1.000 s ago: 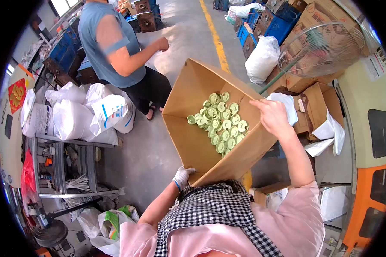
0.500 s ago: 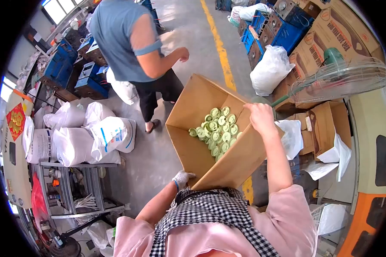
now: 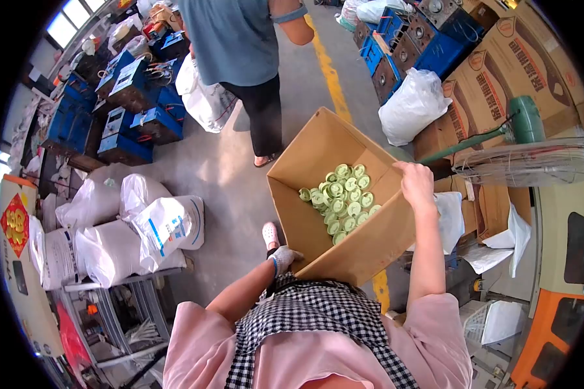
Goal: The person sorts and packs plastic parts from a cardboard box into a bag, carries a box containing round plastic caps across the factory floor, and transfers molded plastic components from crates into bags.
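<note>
floor (image 3: 224, 214) below; carton (image 3: 366, 249) faces up, long axis slanting.

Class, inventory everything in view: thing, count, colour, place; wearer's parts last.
box: 1, brown, between the hands
round pieces: many, pale green, inside it
co-worker: 1, blue-grey top, ahead
large bag: 1, white, beside co-worker
sacks: several, white, left
machine blocks: many, blue, both sides ahead
plastic bag: 1, white, ahead right
cartons: several, brown, right
fan: 1, green, right
floor line: 1, yellow, ahead
poster: 1, red-gold, left
machines: 2, cream and orange, side edges
apron: 1, black-and-white check, below box
shirt: 1, pink, bottom
left hand: 1, white glove, box's near corner
right hand: 1, bare, box's right corner
</note>
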Tool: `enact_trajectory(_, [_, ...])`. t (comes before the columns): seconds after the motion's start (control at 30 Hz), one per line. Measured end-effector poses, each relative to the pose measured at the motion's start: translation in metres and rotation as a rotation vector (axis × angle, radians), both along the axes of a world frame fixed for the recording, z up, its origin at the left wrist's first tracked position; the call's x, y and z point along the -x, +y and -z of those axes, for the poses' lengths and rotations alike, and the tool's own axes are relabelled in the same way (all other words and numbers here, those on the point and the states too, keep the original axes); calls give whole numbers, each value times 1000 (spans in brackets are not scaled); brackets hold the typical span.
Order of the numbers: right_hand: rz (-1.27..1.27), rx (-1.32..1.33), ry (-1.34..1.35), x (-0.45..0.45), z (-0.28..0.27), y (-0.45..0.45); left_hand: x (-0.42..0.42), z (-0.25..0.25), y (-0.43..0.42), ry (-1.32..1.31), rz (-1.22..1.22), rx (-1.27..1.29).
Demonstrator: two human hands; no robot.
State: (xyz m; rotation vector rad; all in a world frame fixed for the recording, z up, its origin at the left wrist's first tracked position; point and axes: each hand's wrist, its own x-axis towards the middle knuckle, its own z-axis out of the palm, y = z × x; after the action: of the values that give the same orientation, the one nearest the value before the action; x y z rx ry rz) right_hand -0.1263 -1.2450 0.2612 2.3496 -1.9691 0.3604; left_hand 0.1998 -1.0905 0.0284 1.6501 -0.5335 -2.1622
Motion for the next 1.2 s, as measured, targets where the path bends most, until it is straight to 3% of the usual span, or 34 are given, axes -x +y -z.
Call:
enact_trajectory(0.1, [93, -25, 52, -18, -11, -24, -32, 57, -41, 54, 118, 101])
enact_trajectory(0.17, [88, 7, 6, -31, -19, -42, -48, 68, -71, -18, 201, 164])
enact_trajectory(0.2, [121, 11, 7, -36, -24, -50, -48, 9, -89, 74, 80, 97])
enact_trajectory(0.3, [143, 61, 15, -42, -35, -78, -63, -31, -135, 45, 178, 17])
enact_trajectory(0.4, [186, 31, -57, -61, -47, -110, -79, -19, -173, 106, 171, 1])
enact_trajectory(0.47, [225, 30, -47, -73, -49, -126, -89, -40, -201, 130, 151, 37])
enact_trajectory(0.67, [239, 53, -70, -50, -14, -191, -89, -7, -278, 179, 176, -79])
enact_trajectory(0.73, [244, 51, -62, -46, -4, -217, -85, -21, -302, 163, 156, -149])
enact_trajectory(0.8, [251, 73, -58, -40, -6, -256, -74, -46, -337, 81, 131, -69])
enact_trajectory(1.1, [328, -32, -98, -22, -6, -363, -68, -6, -450, 117, 197, -31])
enact_trajectory(1.2, [346, -1, -142, -14, 11, -395, -72, -4, -486, -2, 354, -2])
